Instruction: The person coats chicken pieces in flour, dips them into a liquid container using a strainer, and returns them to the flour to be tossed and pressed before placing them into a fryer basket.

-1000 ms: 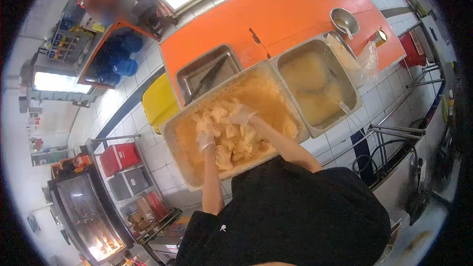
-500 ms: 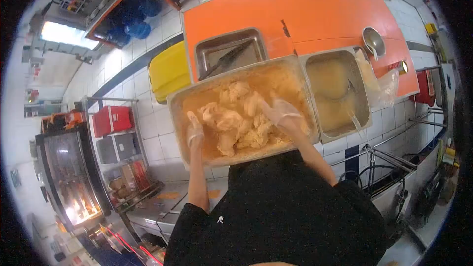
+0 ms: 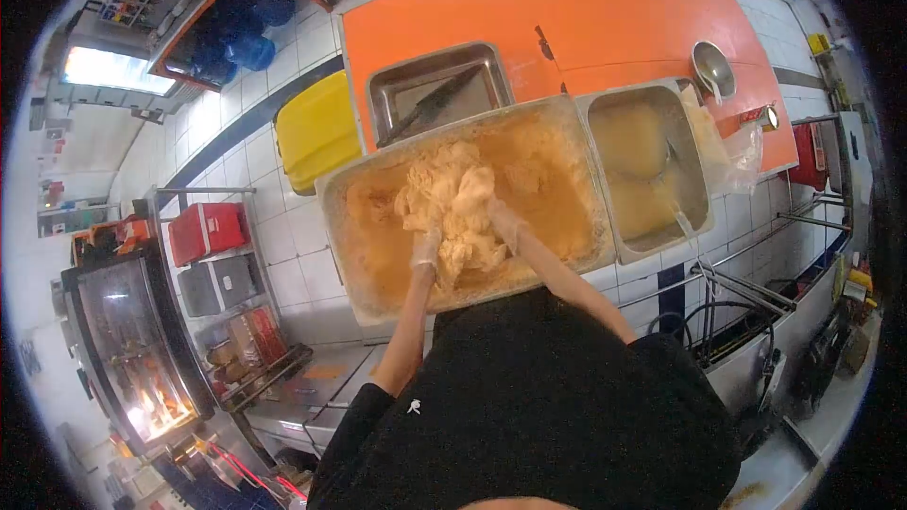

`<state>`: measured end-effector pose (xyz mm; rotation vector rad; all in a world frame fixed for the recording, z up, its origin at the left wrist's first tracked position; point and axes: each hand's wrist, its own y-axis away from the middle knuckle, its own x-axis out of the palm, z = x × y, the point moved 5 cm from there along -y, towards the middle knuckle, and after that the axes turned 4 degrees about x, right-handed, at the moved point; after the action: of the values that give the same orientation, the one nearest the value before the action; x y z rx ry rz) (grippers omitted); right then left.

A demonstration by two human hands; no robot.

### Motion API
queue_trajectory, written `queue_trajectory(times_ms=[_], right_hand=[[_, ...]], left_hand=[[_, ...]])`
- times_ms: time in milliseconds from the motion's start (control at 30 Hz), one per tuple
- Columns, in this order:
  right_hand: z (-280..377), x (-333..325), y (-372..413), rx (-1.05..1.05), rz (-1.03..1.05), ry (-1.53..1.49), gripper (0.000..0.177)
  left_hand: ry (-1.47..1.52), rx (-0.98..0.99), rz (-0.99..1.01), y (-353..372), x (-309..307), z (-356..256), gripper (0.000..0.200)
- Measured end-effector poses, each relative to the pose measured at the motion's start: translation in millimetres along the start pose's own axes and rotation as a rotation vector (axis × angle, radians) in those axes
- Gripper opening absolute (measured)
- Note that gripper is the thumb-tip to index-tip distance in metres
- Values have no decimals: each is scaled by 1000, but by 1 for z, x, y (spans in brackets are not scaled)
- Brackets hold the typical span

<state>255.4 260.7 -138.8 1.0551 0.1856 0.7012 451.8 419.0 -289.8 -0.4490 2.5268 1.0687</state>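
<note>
A heap of flour-coated pieces, like breaded chicken, is bunched up in a large metal tray of orange-tan breading. My left hand, in a thin clear glove, presses against the heap's lower left side, its fingers mostly hidden by the pieces. On the right side of the heap, my right hand, gloved too, has its fingers tucked against or under the pieces. Both hands hold the heap between them.
A metal pan of yellowish liquid adjoins the tray on the right. Behind are an empty-looking metal pan with a dark utensil and an orange counter. A yellow bin stands left; a steel bowl is back right.
Both hands have moved inward from the two sides and closed in on the pieces. The spread-out pieces are now gathered into a taller, tighter heap.
</note>
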Motion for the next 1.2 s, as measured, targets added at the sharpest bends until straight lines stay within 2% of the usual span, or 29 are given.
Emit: queue_trajectory(times_ms=[33, 133, 167, 233, 267, 300, 333, 400, 467, 500, 533, 567, 600, 633, 667, 700, 733, 767, 800, 833, 933, 967, 1000, 1033, 1067, 1100, 1133, 1167, 1200], right_hand=[[13, 0, 19, 232, -16, -83, 60], [-63, -43, -98, -58, -28, 313, 62], [-52, -42, -73, -56, -27, 318, 62], [7, -32, 14, -464, -215, 924, 69], [8, -37, 11, -465, -217, 928, 69], [1, -47, 1, -272, -159, 962, 64], [-6, -54, -7, -79, -99, 992, 69], [25, -45, 49, -54, -163, 946, 66], [25, -49, 48, -28, -234, 888, 63], [-4, -44, 8, -75, 68, 656, 61], [-25, -35, -21, -120, 364, 414, 59], [-39, -28, -42, -128, 367, 414, 59], [-48, -12, -58, -181, 411, 271, 57], [-42, 4, -60, -232, 451, 124, 55], [-7, 11, -14, -230, 347, 281, 54], [31, 19, 35, -215, 245, 443, 52], [72, 28, 89, -186, 151, 596, 51], [52, 25, 58, -190, 148, 589, 51], [21, 21, 10, -352, 210, 219, 50], [1, 15, -13, -499, 266, -155, 49], [17, 6, 16, -502, 253, -164, 53], [26, 1, 33, -581, 192, 104, 55], [34, -2, 51, -577, 190, 105, 55], [48, -1, 76, -802, 54, 455, 60], [50, 2, 94, -1010, -88, 810, 64], [35, -2, 88, -874, -95, 1072, 77], [35, -8, 94, -869, -93, 1067, 77], [36, -10, 102, -777, -53, 1294, 83], [36, -14, 111, -672, -9, 1517, 89]], left_hand=[[539, -218, -118, 60, -5, -85, 65], [820, -132, -110, 84, -16, -116, 64], [1146, -151, -158, 104, -18, -145, 62], [1133, -158, -221, 92, -22, -116, 60], [1117, -162, -280, 77, -22, -84, 58], [287, 120, -351, 32, -19, 6, 65], [101, 14, -274, 59, -32, -29, 68], [-301, -152, -68, 120, -64, -114, 74], [-428, -42, -34, 97, -55, -68, 82], [-539, 79, 106, 69, -33, -28, 62], [-649, 199, 244, 58, -18, -8, 74], [45, 20, 221, 106, -35, -101, 71], [39, 28, 215, 90, -22, -85, 71], [184, 189, 154, 60, -5, -54, 68], [331, 343, 98, 47, 6, -38, 66], [595, -92, 164, 96, -15, -133, 63], [588, -89, 166, 101, -14, -153, 63], [647, 32, 42, 103, -20, -169, 63], [708, 144, -82, 104, -25, -176, 63], [708, 131, -80, 100, -21, -172, 63], [907, 143, -177, 89, -23, -158, 49], [743, 197, -246, 95, -31, -162, 40], [579, 250, -312, 103, -40, -169, 31], [219, 322, -341, 120, -54, -187, 22], [219, 313, -338, 120, -50, -169, 22], [55, 518, -498, 123, -47, -150, 24], [-118, 724, -654, 131, -47, -138, 26], [107, 610, -505, 123, -51, -123, 27], [102, 611, -500, 135, -65, -134, 27]])
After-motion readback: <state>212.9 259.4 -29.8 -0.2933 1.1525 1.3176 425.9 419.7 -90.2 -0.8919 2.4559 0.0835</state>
